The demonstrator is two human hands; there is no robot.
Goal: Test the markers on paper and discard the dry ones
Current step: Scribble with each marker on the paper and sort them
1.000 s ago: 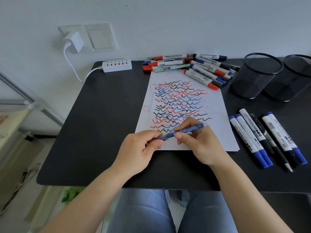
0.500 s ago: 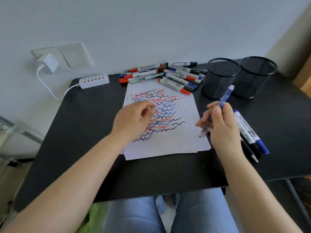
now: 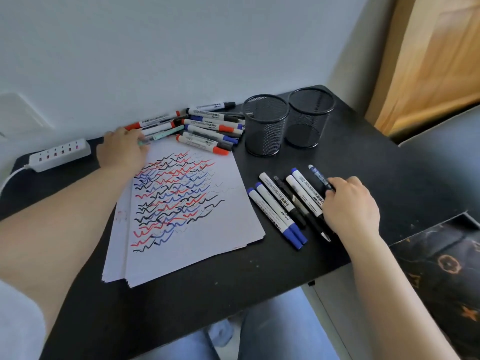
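Note:
A stack of white paper (image 3: 197, 237) covered in red, blue and black squiggles lies mid-table. My right hand (image 3: 349, 203) holds the lower end of a thin blue pen (image 3: 320, 177), which lies on the table at the right end of a row of blue and black markers (image 3: 279, 201). My left hand (image 3: 122, 153) reaches to the left end of the marker pile (image 3: 210, 126) at the back wall. Its fingers curl on a teal pen (image 3: 166, 133), whose clear tip shows beside the fingers.
Two black mesh cups (image 3: 265, 126) (image 3: 310, 118) stand at the back right of the black table (image 3: 376, 162). A white power strip (image 3: 59, 155) lies at the back left. A wooden panel (image 3: 428, 61) and a dark patterned surface (image 3: 441, 268) border the table's right side.
My right hand has brought the blue pen down from the air to the right end of the marker row. My left hand has left the paper and reached the back pile. The view has swung right.

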